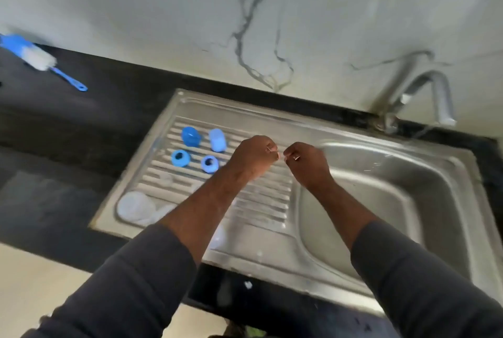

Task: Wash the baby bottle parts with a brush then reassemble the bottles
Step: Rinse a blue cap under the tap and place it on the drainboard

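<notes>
Lying left of left hand (254,155), blue bottle parts (209,164), brush (38,58) beyond

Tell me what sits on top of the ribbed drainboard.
Four blue bottle parts lie on the drainboard in a two-by-two cluster, and a clear bottle lies at its near left corner. The left forearm covers the middle, half hiding another clear piece.

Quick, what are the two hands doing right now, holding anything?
Left hand: closed, fingers curled, nothing visible in it.
Right hand: closed, fingers curled, nothing visible in it.
</notes>
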Demonstrator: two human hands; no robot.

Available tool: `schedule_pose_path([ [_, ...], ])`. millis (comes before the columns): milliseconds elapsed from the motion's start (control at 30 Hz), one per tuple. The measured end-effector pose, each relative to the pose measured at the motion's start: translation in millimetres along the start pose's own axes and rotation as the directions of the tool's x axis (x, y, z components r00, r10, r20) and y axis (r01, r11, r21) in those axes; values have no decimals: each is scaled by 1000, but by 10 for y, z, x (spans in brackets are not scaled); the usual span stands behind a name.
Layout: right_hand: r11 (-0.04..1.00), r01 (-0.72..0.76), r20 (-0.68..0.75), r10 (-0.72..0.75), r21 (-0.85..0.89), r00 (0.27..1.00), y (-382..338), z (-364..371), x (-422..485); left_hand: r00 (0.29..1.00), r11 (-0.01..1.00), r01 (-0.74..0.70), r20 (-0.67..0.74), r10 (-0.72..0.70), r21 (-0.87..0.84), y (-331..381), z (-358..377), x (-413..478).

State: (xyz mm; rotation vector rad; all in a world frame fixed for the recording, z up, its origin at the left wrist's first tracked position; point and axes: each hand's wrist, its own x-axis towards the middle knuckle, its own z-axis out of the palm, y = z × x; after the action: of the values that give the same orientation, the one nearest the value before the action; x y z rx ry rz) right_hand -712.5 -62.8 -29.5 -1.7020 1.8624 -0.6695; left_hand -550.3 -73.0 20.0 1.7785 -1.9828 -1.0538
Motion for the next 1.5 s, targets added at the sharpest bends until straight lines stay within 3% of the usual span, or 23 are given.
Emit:
schedule_pose_path([
  [133, 981, -189, 110, 193, -51, 975, 874, -554, -433, 985, 998, -64, 160, 61, 12, 412, 711, -107],
  [267, 891, -263, 132, 331, -371, 935, 2061, -1091, -848, 954, 997, -70, 291, 75, -28, 770, 1526, -181],
  [467, 755, -83, 385, 422, -651, 821, 2720, -1265, -1038, 958, 998, 15, 285, 3, -60, 900, 2147, -253],
  [667, 648, 296, 586, 288, -701, 757, 2962, -1113, -1072, 976, 993, 78, 208, -59, -87, 844, 2167, -429],
  [867, 661, 319, 599, 249, -680, 761, 3074, -1029, -1112, 981, 982, 133, 161, -111, -132, 718, 2165, -461],
  [967, 693, 259, 584, 283, -673, 761, 3091, -995, -1111, 976, 969, 160, 174, -128, -187, 693, 2186, -466],
  [1033, 795, 87, 535, 319, -601, 782, 2993, -1035, -1037, 976, 964, 160, 179, -123, -210, 706, 2182, -432],
  [1100, 914, -205, 417, 348, -350, 840, 2824, -1121, -872, 973, 954, 170, 198, -122, -246, 763, 2164, -355],
  [1200, 866, -485, 195, 458, 123, 867, 2497, -1246, -529, 978, 935, 157, 185, -101, -320, 873, 2176, -189],
  [1300, 680, -538, 174, 529, 498, 830, 2192, -1380, -205, 987, 927, 87, 157, -31, -364, 990, 2189, 55],
  [1500, 543, -496, 147, 560, 678, 815, 1856, -1624, 57, 988, 861, 109, 148, -40, -496, 1359, 1967, 483],
])
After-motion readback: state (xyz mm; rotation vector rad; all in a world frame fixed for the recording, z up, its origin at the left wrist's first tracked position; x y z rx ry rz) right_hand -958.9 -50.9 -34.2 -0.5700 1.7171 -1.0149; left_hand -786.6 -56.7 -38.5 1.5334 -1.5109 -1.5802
